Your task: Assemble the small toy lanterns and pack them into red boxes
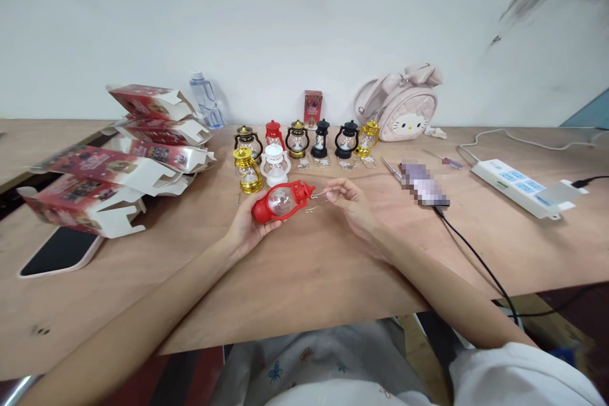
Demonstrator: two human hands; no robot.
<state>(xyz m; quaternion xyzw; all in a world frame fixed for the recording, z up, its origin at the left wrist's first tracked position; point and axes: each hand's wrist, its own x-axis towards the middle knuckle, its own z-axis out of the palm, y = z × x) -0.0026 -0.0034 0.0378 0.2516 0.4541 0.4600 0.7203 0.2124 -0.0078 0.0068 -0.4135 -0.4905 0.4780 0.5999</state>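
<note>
My left hand point(246, 228) is wrapped round the base of a red toy lantern point(281, 202), which lies tilted with its top pointing right. Its clear globe shows something white inside. Close to the lantern's top, my right hand point(349, 203) pinches a thin bent wire point(321, 194); I cannot tell whether the wire touches the lantern. Behind them stand a white lantern point(275, 166) and a gold lantern point(247, 171). Further back is a row with black lanterns point(347, 139), another red lantern point(273, 134) and another gold lantern point(368, 138).
Opened red-and-white boxes point(95, 193) pile up at left, over a phone point(59, 254). A water bottle point(205, 101), small red box point(313, 109) and pink bag point(409, 111) stand by the wall. A cabled phone point(423, 184) and power strip point(516, 187) lie right.
</note>
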